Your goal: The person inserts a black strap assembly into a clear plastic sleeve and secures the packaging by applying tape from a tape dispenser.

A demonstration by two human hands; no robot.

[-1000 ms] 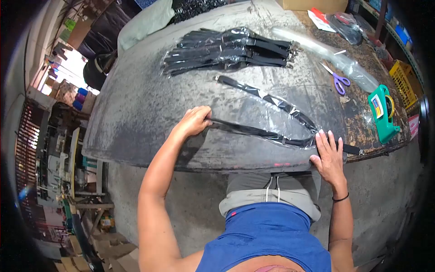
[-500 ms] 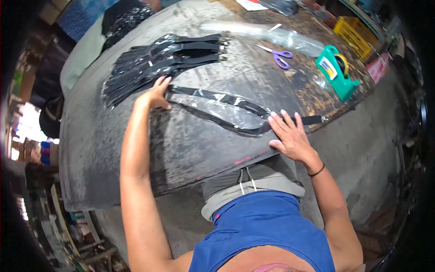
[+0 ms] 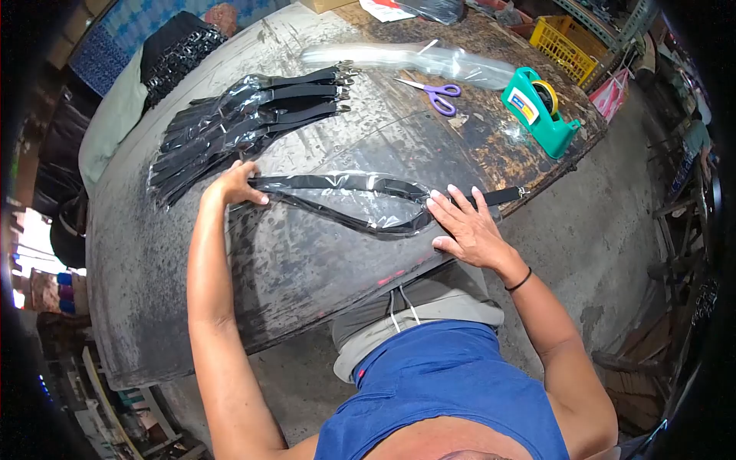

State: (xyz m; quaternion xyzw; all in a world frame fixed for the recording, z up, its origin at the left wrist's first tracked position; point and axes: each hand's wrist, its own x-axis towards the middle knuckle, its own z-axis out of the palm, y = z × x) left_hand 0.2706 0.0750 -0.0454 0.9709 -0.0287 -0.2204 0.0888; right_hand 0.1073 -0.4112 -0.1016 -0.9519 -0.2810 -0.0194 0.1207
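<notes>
A looped black strap (image 3: 307, 182) lies in a clear plastic sleeve (image 3: 356, 203) on the worn table. Its single tail runs right, ending in a small metal clip (image 3: 523, 192). My left hand (image 3: 230, 186) rests at the sleeve's left end, thumb and fingers apart around it. Flat over the right end of the loop, where it meets the tail, lies my right hand (image 3: 469, 230), its fingers spread. Beyond my left hand is a pile of similar black straps (image 3: 245, 115) in plastic, with metal clips at their right ends.
Purple-handled scissors (image 3: 441, 98) and a green tape dispenser (image 3: 543, 115) lie at the right. Clear plastic sleeves (image 3: 406, 60) stretch along the far side. More black straps (image 3: 180, 57) hang over a covered stack at far left. A yellow crate (image 3: 563, 50) stands behind the table.
The camera view has shifted, so the table and its contents appear displaced to the left. Both hands stay at the same ends of the sleeved strap, with little visible movement relative to it.
</notes>
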